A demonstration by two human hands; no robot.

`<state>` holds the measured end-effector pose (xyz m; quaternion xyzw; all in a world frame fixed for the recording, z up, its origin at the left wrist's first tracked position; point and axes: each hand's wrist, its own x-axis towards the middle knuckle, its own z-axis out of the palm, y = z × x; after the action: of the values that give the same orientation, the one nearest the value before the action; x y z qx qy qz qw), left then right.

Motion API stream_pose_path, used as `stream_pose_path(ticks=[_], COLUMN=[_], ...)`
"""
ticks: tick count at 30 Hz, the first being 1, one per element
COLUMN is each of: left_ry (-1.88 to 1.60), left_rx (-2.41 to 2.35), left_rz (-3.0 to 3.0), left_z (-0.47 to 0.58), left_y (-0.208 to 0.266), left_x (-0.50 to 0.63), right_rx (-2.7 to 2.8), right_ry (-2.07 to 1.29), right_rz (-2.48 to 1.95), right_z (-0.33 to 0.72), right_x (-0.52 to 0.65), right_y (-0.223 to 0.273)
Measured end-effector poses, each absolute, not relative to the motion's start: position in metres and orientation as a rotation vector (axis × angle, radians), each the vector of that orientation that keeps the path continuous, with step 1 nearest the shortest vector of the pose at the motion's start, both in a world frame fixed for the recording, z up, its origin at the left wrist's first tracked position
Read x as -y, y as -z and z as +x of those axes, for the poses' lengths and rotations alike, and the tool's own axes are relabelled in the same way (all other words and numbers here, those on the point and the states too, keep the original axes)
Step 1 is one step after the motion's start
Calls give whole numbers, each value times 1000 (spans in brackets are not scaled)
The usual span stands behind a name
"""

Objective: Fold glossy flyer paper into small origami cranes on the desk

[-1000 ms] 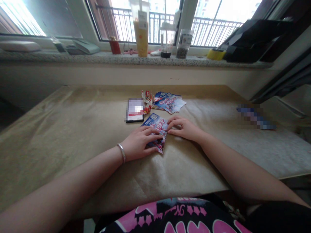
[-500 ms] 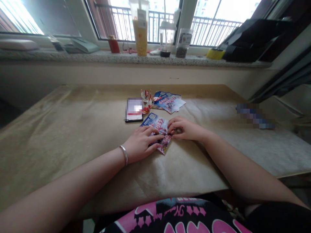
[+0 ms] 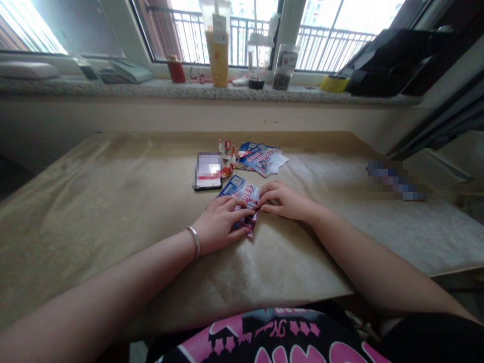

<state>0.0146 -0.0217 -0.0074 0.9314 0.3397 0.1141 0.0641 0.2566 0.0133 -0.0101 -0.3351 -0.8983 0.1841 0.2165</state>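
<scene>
A printed flyer (image 3: 246, 190), blue with red lettering and a QR code, lies on the table in front of me. My left hand (image 3: 223, 220) rests on its left part with the fingers spread, pressing it down. At the flyer's right edge, my right hand (image 3: 278, 199) has thumb and fingers pinched together on the paper. The lower right portion appears bent over, though fingers cover much of it. Just beyond is a fanned stack of similar flyers (image 3: 264, 159).
A phone-like device (image 3: 208, 171) with a blurred screen and crumpled red-white wrappers (image 3: 228, 157) lie left of the stack. A blurred dark object (image 3: 395, 180) is far right on the cloth-covered table (image 3: 113, 201). Several containers, including a tall yellow-filled one (image 3: 219, 55), line the sill.
My right hand has shifted slightly left with the flyer's right edge, and less of the lower right printing shows. My left hand has stayed in place.
</scene>
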Motion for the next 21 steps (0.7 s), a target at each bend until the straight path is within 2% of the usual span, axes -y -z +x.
stream_pose_path(ticks=[12, 17, 21], left_ry=[-332, -335, -328], left_rx=[-1021, -1021, -1028], left_rz=[2794, 2786, 2790], left_z=[14, 14, 13], left_y=[8, 8, 9], left_x=[22, 22, 22], right_rx=[2077, 2069, 2059], right_ry=[-573, -567, -792], right_rz=[-1294, -1446, -1461], right_z=[249, 250, 253], right_x=[-14, -14, -15], right_y=[20, 18, 14])
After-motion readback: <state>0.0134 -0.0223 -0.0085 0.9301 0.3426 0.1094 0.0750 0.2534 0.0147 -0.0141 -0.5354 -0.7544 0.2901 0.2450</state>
